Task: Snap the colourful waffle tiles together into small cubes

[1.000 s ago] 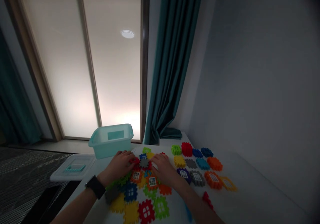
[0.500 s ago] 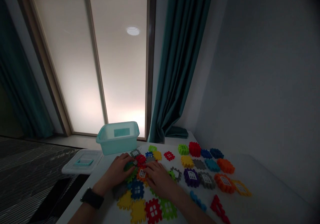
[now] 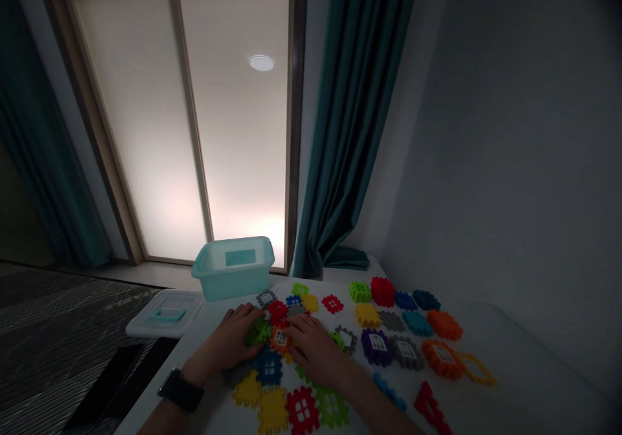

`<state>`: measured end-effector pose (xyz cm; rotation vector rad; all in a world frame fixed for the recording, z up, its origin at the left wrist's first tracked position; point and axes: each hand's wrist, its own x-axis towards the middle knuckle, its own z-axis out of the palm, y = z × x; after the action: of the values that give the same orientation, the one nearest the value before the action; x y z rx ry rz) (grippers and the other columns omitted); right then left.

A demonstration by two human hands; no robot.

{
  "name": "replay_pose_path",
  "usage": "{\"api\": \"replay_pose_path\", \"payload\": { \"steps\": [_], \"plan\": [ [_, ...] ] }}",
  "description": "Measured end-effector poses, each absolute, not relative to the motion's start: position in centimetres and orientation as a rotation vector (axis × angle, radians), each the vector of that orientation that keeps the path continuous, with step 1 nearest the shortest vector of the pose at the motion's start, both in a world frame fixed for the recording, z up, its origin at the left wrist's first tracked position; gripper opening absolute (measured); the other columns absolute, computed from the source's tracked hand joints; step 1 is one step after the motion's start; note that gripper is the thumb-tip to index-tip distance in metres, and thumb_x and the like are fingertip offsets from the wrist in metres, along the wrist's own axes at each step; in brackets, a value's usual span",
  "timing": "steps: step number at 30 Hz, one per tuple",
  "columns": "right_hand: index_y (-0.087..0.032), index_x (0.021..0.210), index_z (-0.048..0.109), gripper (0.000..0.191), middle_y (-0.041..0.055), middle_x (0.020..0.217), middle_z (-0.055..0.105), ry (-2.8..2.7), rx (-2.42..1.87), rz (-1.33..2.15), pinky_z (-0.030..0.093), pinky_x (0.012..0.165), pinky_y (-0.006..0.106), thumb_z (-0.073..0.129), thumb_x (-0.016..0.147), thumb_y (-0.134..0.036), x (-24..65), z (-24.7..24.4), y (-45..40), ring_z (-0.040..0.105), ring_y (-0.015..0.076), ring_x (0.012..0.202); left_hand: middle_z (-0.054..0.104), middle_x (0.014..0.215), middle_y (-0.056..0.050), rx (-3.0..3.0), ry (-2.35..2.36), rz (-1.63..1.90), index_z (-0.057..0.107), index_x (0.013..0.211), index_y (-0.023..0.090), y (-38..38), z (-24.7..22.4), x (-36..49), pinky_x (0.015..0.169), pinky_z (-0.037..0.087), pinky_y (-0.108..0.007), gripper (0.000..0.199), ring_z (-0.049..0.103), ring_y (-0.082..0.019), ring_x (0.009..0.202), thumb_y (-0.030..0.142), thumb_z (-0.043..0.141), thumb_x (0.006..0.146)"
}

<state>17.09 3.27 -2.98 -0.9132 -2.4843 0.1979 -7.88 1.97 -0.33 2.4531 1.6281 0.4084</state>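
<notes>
My left hand (image 3: 233, 338), with a dark watch on the wrist, has its fingers curled around a green toothed building tile (image 3: 257, 332). The far fingertips are partly hidden by that tile. To the right, my right hand (image 3: 315, 349) lies with fingers stretched over the loose tiles, its fingertips beside an orange window tile (image 3: 280, 339). Just beyond the hands are a red tile (image 3: 277, 310) and a grey window tile (image 3: 266, 299). Closer to me lie a blue window tile (image 3: 269, 366), a yellow tile (image 3: 273, 410), a red window tile (image 3: 302, 410) and a light green window tile (image 3: 332, 409).
A teal plastic bin (image 3: 236, 282) stands at the table's far left, with its clear lid (image 3: 166, 312) beside it. Sorted stacks fill the right side, including red (image 3: 383, 291), purple (image 3: 376, 347) and orange (image 3: 442, 357). A red triangular piece (image 3: 430, 409) lies near the front.
The left fingers have shifted around the green tile, so more of it shows now. My right hand has barely moved. The whole view has slid slightly.
</notes>
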Motion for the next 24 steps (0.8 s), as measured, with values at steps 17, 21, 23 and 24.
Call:
{"api": "replay_pose_path", "payload": {
  "steps": [17,21,23,24],
  "plan": [
    [-0.023,0.115,0.061,0.028,0.0073,0.121,0.064,-2.501,-0.949,0.308,0.043,0.103,0.045,0.059,0.088,-0.013,17.8,-2.0,3.7,0.057,0.0267,0.116,0.058,0.140,-0.006,2.495,1.384,0.799,0.046,0.141,0.029,2.4,-0.9,-7.6,0.106,0.047,-0.042,0.072,0.057,-0.028,0.125,0.007,0.062,0.074],
    [-0.022,0.115,0.059,0.028,0.0074,0.116,0.065,-2.417,-0.965,0.210,0.046,0.098,0.044,0.057,0.089,-0.011,17.7,-1.6,3.8,0.059,0.0266,0.112,0.050,0.149,-0.007,2.512,1.322,0.910,0.040,0.146,0.029,2.2,-0.9,-7.1,0.111,0.045,-0.043,0.078,0.052,-0.027,0.134,0.008,0.061,0.075],
    [-0.023,0.115,0.058,0.028,0.0073,0.116,0.064,-2.386,-0.941,0.157,0.048,0.095,0.043,0.056,0.090,-0.010,17.6,-1.4,3.7,0.059,0.0259,0.110,0.046,0.153,-0.008,2.505,1.300,0.939,0.035,0.149,0.029,1.9,-0.8,-6.7,0.111,0.046,-0.043,0.081,0.050,-0.027,0.135,0.008,0.061,0.075],
    [-0.023,0.114,0.058,0.029,0.0070,0.115,0.064,-2.382,-0.915,0.136,0.048,0.094,0.042,0.057,0.089,-0.009,17.6,-1.3,3.6,0.059,0.0252,0.109,0.044,0.154,-0.008,2.501,1.294,0.944,0.033,0.150,0.030,1.9,-0.8,-6.5,0.111,0.046,-0.043,0.083,0.049,-0.027,0.136,0.009,0.062,0.076]
  ]
}}
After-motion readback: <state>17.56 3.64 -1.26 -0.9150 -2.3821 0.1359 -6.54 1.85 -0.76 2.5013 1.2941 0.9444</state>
